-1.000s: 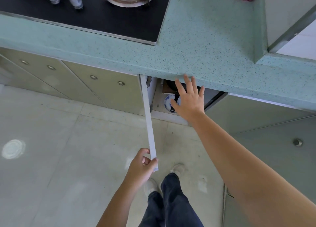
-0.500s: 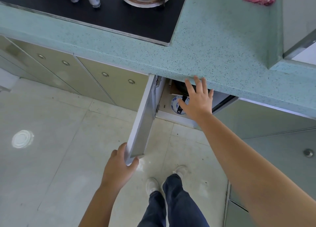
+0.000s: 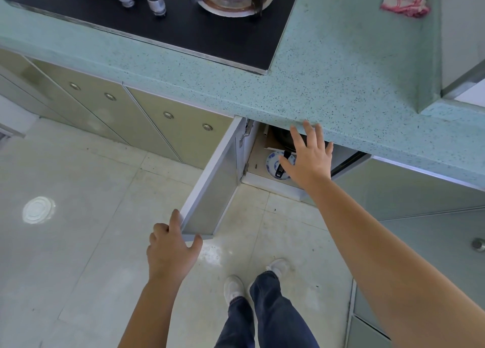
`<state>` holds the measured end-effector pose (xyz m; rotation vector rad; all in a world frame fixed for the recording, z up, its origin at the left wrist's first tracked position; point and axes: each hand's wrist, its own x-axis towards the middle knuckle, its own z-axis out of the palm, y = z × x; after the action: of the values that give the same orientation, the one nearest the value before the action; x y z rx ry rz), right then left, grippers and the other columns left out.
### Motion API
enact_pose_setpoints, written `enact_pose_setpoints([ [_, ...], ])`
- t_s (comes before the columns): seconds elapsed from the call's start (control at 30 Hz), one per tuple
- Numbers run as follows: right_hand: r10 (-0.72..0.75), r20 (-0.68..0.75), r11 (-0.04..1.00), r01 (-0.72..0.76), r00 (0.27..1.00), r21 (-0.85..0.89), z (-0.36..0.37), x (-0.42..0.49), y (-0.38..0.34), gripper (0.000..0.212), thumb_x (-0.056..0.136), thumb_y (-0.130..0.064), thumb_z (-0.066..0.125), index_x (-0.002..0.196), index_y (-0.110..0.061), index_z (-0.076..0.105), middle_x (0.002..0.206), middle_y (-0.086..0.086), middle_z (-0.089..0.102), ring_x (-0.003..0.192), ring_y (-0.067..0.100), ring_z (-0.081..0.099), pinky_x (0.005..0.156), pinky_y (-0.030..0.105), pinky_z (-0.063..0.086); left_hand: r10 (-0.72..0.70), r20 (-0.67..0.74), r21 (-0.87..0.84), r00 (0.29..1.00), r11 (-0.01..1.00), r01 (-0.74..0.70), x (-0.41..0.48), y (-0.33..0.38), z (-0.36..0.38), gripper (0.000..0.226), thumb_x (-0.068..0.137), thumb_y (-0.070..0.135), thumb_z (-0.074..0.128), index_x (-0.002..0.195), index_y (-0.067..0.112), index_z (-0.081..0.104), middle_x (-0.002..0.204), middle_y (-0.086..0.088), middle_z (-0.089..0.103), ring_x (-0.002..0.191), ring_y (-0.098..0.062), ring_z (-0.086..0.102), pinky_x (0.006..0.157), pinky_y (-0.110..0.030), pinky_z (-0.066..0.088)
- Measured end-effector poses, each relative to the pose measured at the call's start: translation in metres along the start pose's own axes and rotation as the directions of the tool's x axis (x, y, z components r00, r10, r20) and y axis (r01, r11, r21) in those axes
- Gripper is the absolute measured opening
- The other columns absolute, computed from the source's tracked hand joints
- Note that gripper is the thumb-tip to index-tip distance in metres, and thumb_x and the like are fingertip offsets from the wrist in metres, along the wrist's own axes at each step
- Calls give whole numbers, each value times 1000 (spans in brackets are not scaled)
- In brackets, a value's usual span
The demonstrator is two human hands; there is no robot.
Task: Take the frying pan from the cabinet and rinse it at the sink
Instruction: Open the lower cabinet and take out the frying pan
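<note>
The cabinet door (image 3: 210, 190) under the counter stands swung out toward me. My left hand (image 3: 170, 248) grips its outer bottom corner. Inside the cabinet a dark frying pan (image 3: 282, 137) lies mostly under the counter's overhang, its black handle (image 3: 282, 165) pointing out over a blue-and-white plate (image 3: 271, 164). My right hand (image 3: 309, 156) hovers in front of the cabinet mouth with fingers spread, holding nothing and covering part of the pan and handle. No sink is in view.
A speckled teal counter (image 3: 341, 72) carries a black gas hob (image 3: 170, 25) with two knobs and a burner. A pink-and-white cloth (image 3: 404, 2) lies at the back right. Shut cabinet doors (image 3: 170, 127) run left. My legs and white shoes (image 3: 236, 287) stand on the tiled floor.
My left hand has swung the cabinet door wider, from edge-on to showing its inner face. My right hand stays spread at the opening, and more of the pan handle and plate shows.
</note>
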<state>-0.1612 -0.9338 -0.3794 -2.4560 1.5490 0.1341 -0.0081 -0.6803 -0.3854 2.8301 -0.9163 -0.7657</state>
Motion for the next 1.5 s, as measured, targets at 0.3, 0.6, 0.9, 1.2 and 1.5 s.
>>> enact_pose_setpoints([
  [0.3, -26, -25, 999, 26, 999, 19, 3, -7, 11, 69, 92, -42, 45, 149, -25, 10, 160, 1, -3, 146, 25, -10, 115, 54, 1, 68, -130, 58, 989, 996, -61, 1, 13, 9, 79, 77, 31, 69, 142, 4, 32, 135, -26, 40, 125, -40, 38, 100, -51, 39],
  [0.6, -32, 31, 992, 28, 999, 123, 31, -28, 40, 63, 93, -35, 45, 148, -22, 18, 157, 3, 16, 147, 22, 5, 117, 49, 3, 379, -168, -51, 910, 919, -392, 14, 86, 29, 55, 70, 11, 73, 119, -3, 53, 115, -26, 57, 102, -43, 57, 80, -51, 53],
  [0.9, -77, 137, 991, 60, 988, 119, 81, 1, 79, 58, 93, -33, 43, 146, -19, 26, 153, 4, 28, 142, 25, 20, 117, 47, 16, 293, -29, -97, 956, 951, -294, 57, 157, 77, 56, 92, 30, 47, 142, 13, 28, 141, -7, 36, 130, -22, 34, 109, -32, 30],
  [1.2, -31, 207, 994, 8, 978, 107, 179, 68, 99, 58, 95, -35, 39, 147, -24, 18, 155, -1, 21, 143, 19, 16, 119, 42, 13, 344, -32, -169, 938, 924, -344, 153, 184, 179, 58, 91, 30, 49, 143, 11, 29, 139, -7, 40, 124, -21, 41, 103, -28, 35],
  [1.5, 138, 55, 974, -145, 989, 175, 297, 149, 120, 55, 92, -38, 44, 142, -20, 30, 147, 3, 35, 137, 23, 30, 113, 41, 29, 443, -102, -443, 891, 782, -439, 261, 201, 267, 45, 88, 19, 54, 131, 15, 44, 130, -3, 49, 118, -19, 50, 93, -23, 37],
])
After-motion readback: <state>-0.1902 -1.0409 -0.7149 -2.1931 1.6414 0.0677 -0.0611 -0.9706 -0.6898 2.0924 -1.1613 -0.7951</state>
